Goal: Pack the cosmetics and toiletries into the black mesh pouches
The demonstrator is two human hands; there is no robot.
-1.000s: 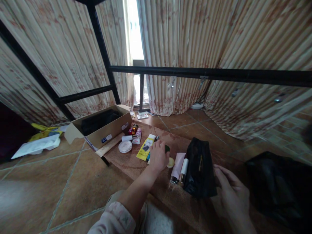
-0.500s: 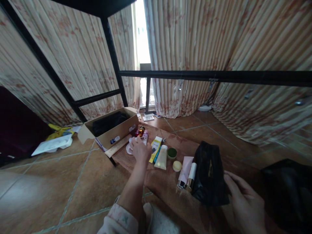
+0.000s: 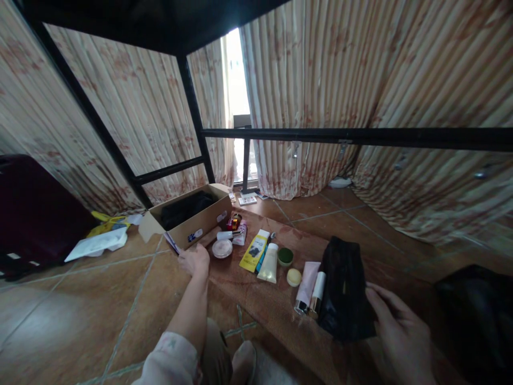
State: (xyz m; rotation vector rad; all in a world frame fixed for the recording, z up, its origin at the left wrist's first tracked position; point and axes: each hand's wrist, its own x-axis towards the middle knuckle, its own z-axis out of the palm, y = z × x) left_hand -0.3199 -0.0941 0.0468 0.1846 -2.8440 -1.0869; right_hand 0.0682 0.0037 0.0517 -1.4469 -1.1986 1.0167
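Observation:
My left hand (image 3: pixel 194 260) is closed at the near end of a flat brown strip (image 3: pixel 209 237) beside the cardboard box. Its fingertips are partly hidden. My right hand (image 3: pixel 401 326) pinches the right edge of a black zipped pouch (image 3: pixel 344 289), which rests on the brown cloth. Left of the pouch lie a white tube with a gold cap (image 3: pixel 317 294), a pink tube (image 3: pixel 307 286), a small cream-coloured round pot (image 3: pixel 294 276), a green-topped jar (image 3: pixel 285 256), a cream tube (image 3: pixel 268 263) and a yellow packet (image 3: pixel 254 250). A clear round case (image 3: pixel 222 248) is near my left hand.
The open cardboard box (image 3: pixel 204 222) holds something black. A black metal frame (image 3: pixel 320 136) crosses in front of the curtains (image 3: pixel 304 80). A dark suitcase (image 3: pixel 36 214) and a white tray (image 3: pixel 96 244) stand left; a black bag (image 3: pixel 476 305) is at right.
My left hand has moved left and nearer to me, from over the clear case to the end of the brown strip. My right hand stays at the pouch. The view has shifted slightly.

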